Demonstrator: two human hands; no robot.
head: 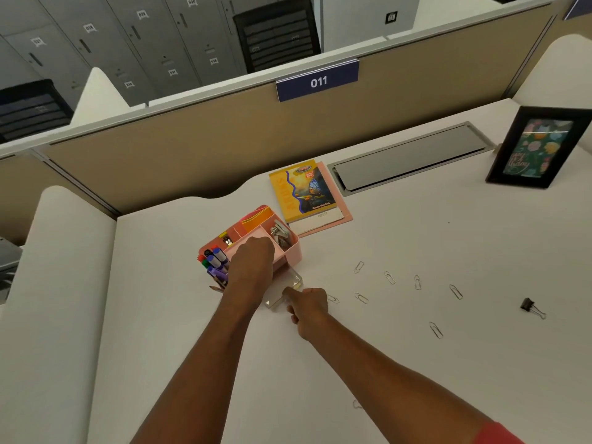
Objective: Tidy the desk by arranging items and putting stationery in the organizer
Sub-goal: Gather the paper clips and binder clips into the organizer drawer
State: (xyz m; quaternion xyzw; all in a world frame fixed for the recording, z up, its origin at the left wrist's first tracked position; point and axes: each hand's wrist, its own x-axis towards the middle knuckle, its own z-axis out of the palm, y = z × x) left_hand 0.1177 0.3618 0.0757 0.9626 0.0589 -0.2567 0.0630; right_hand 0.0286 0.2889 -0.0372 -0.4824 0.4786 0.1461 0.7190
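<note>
Step in hand: loading loose stationery into the pink organizer [293, 251], which stands toward the far left corner of the surface [416, 363], just beside a yellow notebook [301, 190]. The left hand [253, 267] reaches down into the organizer's middle compartment. Its fingers are hidden below the knuckles, so whether it grasps anything cannot be told. The right hand [307, 307] has its fingers curled and appears to pinch the near edge of the clear drawer [288, 288], drawn out at the organizer's front. Markers [214, 261] already stand in the left compartment. Remaining work: paper clips [389, 277] lie scattered across the middle of the surface, one close to the near edge, and a binder clip [531, 307] lies toward the right edge. The next move probably calls for a fine fingertip pinch, since each clip lies flat.
</note>
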